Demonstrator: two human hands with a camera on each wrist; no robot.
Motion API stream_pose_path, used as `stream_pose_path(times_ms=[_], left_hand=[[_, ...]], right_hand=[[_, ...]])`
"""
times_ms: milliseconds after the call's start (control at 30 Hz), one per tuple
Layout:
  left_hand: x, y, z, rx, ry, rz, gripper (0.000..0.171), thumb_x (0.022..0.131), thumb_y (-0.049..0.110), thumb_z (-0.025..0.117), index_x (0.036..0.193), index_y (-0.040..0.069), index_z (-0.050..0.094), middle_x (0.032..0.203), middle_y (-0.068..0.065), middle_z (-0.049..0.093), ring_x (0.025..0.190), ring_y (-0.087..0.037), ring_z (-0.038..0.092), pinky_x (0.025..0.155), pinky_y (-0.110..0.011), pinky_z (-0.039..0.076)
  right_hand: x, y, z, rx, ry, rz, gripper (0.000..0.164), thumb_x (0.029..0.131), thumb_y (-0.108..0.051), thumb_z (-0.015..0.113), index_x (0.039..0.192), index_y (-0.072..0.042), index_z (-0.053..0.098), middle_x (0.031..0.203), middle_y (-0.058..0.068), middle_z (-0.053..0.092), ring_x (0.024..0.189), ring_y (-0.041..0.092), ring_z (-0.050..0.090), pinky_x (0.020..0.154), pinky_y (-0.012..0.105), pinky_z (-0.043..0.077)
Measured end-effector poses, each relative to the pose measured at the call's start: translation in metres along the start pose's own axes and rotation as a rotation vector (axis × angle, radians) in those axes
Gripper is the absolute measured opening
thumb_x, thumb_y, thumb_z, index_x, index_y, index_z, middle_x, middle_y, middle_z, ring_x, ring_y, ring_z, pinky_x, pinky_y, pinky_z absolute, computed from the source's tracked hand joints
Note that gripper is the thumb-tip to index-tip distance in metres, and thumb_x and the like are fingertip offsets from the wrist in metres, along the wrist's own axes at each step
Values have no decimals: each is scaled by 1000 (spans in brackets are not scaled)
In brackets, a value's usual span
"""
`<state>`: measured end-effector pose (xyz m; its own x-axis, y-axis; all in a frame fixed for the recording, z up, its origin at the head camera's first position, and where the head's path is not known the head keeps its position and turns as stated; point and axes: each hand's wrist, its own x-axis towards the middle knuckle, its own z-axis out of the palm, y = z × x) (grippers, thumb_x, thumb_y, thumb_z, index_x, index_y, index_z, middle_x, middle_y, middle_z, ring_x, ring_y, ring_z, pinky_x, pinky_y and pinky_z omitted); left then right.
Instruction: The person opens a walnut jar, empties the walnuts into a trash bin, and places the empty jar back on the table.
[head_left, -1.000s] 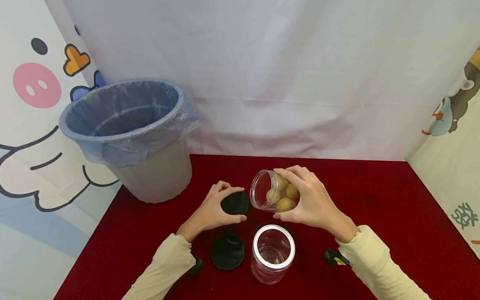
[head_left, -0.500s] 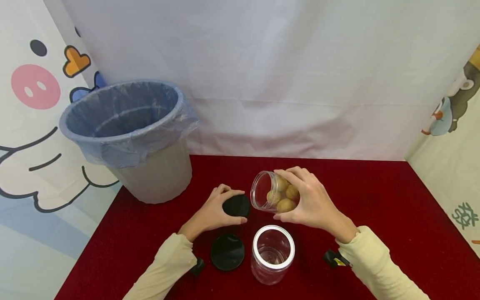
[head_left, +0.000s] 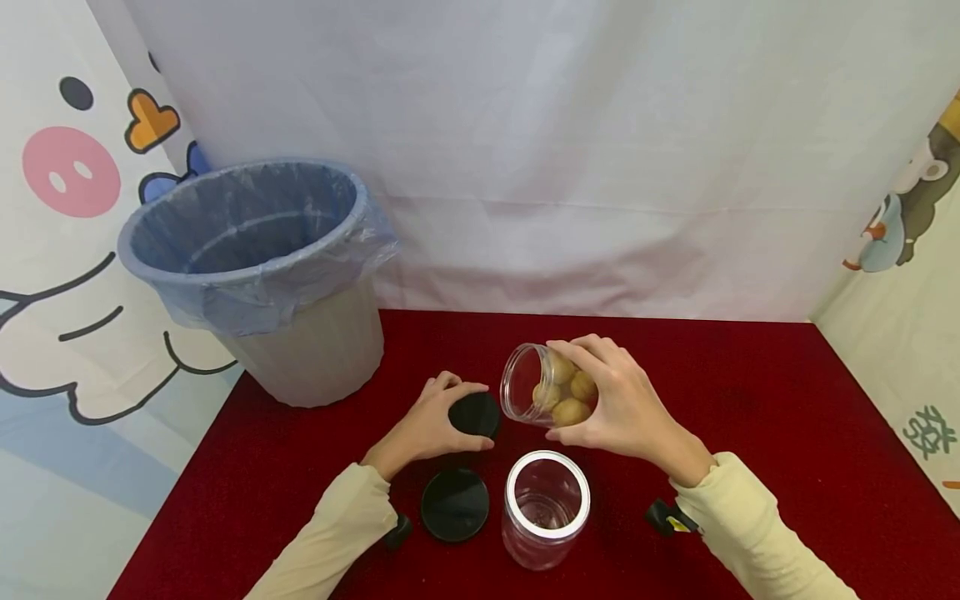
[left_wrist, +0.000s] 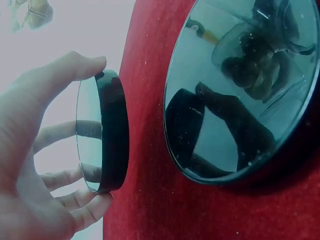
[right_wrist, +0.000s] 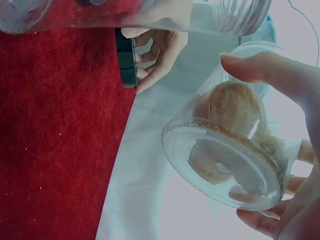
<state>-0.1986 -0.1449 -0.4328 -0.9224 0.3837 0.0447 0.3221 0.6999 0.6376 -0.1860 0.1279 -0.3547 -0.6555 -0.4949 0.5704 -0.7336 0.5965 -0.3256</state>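
Note:
In the head view my left hand pinches a round black lid by its edge, thumb on one side and fingers on the other. The left wrist view shows this lid standing on edge in the grip. My right hand holds a clear jar tipped on its side, its uncovered mouth towards the lid but apart from it. Several tan walnuts lie inside; the right wrist view shows the walnuts near the jar's base.
A taller clear jar with a white rim stands uncovered nearest me. Left of it a second black lid lies flat on the red cloth. A bin with a blue liner stands at the back left, before a white curtain.
My left hand has shifted slightly towards me and to the right with its lid. The right hand and the jar of walnuts stay almost still.

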Motion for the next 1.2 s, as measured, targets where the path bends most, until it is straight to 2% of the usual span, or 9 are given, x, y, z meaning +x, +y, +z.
stream_pose_path(times_ms=[267,567,967,1200], left_hand=[[2,-1,2,9,-8,-33,78,65,45,82,133,20,55,118,-5,45,108,-24,38,84,-45,46],[3,-6,6,28,-31,-49,76,65,42,83,132,20,56,120,-5,47,109,-24,38,86,-44,45],[2,-6,15,100,-51,-49,71,66,39,84,130,22,58,122,-6,47,105,-24,39,78,-41,45],[0,-10,15,97,-50,-43,71,66,40,83,130,22,58,124,-7,47,107,-24,40,81,-43,44]], right_hand=[[0,-2,0,6,-4,5,97,43,-41,91,129,-14,56,110,-2,56,92,14,49,75,37,41],[0,-3,0,6,-5,6,96,43,-40,91,128,-14,56,109,-3,56,89,13,48,74,35,40],[2,-4,-2,-4,-4,-6,97,43,-42,91,129,-15,56,110,-2,56,91,14,49,74,36,40],[4,-6,-6,7,1,2,96,43,-40,91,129,-16,56,110,-3,57,94,15,49,76,37,41]])
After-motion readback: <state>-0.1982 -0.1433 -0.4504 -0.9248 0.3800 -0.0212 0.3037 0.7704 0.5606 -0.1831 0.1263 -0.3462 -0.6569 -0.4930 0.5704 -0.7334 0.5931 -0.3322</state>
